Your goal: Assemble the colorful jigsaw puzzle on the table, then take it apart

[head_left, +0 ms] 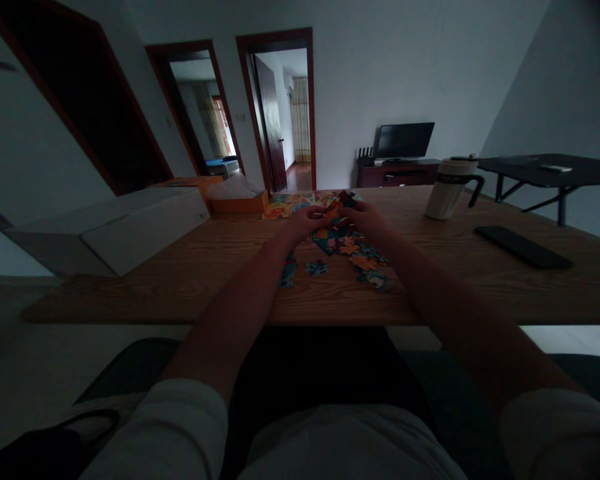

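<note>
My left hand (304,225) is closed in a pinch at the near side of an orange jigsaw piece (334,212). Opposite it, my right hand (364,219) has its fingers closed on the same cluster, with a dark jigsaw piece (349,199) showing above the fingertips. Exactly which piece each fingertip grips is hard to make out in the dim light. Below the hands lie loose jigsaw pieces: a blue one (317,268), a teal one (288,273) and a pile of orange ones (364,261). A colourful printed sheet or puzzle section (286,205) lies beyond my left hand.
On the wooden table (230,267), a long white box (145,223) and an orange box (240,201) stand at left. A handled tumbler (443,199) and a dark flat phone-like slab (523,247) are at right. Behind are a folding table (585,170) and a television (405,140).
</note>
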### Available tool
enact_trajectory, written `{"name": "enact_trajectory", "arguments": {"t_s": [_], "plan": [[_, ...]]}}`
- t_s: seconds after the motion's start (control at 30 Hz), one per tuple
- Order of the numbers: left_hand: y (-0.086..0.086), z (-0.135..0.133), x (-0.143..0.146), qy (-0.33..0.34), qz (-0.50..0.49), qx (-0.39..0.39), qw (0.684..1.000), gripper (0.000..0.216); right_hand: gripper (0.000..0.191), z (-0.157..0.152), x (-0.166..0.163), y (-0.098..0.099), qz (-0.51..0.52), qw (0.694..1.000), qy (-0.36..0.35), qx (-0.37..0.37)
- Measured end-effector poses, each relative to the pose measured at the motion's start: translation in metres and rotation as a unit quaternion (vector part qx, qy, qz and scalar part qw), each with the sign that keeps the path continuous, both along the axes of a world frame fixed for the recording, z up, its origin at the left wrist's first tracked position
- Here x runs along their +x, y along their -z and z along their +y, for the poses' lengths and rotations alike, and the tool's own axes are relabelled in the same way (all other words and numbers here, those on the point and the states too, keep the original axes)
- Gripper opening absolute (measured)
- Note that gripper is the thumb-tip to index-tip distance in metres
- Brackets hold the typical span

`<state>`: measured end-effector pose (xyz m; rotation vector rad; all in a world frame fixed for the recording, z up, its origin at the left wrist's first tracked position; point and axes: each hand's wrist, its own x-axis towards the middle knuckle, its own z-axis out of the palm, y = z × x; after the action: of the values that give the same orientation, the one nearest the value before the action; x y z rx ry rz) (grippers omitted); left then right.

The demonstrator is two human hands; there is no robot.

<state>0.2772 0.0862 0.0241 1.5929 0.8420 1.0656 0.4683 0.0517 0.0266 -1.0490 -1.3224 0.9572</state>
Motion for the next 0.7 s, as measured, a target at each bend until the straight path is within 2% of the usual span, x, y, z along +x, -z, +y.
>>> {"name": "enact_trajectory", "arguments": {"t_s": [0.2,0.5,0.7], "plan": [[-0.0038,-0.0035,0.0007,-0.008,0.002,0.003,1.000,0.030,0.029,-0.0038,0.0042,-0.0058,-0.007,1.000,0.018,-0.003],[-0.0035,-0.0060,-0.0001,-0.004,0.023,0.014,1.000,0.033,0.022,-0.0028,0.0073,-0.0059,-0.026,0.999,0.045,-0.001],[0.0030,0.0034,-0.0002,0.009,0.042,0.028,0.999,0.032,0.021,-0.0069,0.0032,-0.0073,-0.025,0.998,0.053,0.012]]}}
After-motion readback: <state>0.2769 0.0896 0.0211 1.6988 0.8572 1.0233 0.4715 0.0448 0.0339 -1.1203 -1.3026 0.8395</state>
